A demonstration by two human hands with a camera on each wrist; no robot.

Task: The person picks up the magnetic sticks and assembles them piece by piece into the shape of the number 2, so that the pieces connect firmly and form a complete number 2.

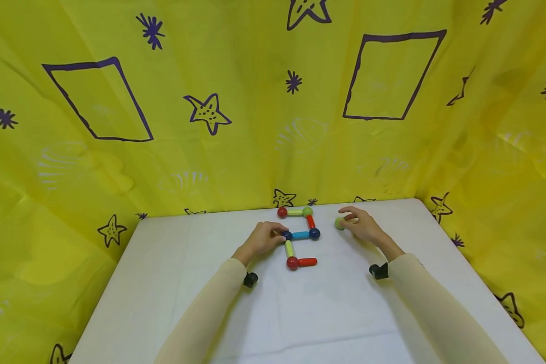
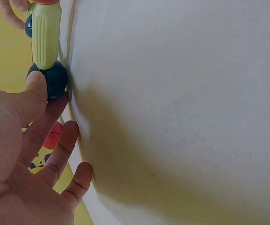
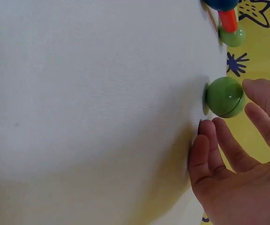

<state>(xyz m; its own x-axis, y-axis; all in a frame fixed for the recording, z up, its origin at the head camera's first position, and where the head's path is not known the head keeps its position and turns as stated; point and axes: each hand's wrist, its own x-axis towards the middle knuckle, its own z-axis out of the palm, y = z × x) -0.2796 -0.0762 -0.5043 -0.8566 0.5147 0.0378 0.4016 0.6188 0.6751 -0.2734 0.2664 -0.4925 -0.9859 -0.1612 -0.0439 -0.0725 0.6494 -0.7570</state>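
On the white table lies a zigzag of balls and short rods. My left hand (image 1: 265, 237) pinches its left dark blue ball (image 2: 53, 80) between thumb and a finger. From that ball a light green rod (image 2: 46, 35) leads to the near red ball (image 1: 292, 263), which has a red rod (image 1: 307, 262) on its right. A blue rod (image 1: 301, 235) joins the other dark blue ball (image 1: 315, 233). Right of the chain is a loose green ball (image 3: 225, 97). My right hand (image 3: 245, 159) is beside it, fingers loosely bent, thumb tip at its edge; contact is unclear.
The chain's far part has a red rod (image 1: 311, 222), a green ball (image 1: 307, 212), a light green rod (image 1: 294, 213) and a red ball (image 1: 282, 212). Behind the white table (image 1: 346, 313) hangs a yellow patterned curtain (image 1: 250, 167), close to the far edge.
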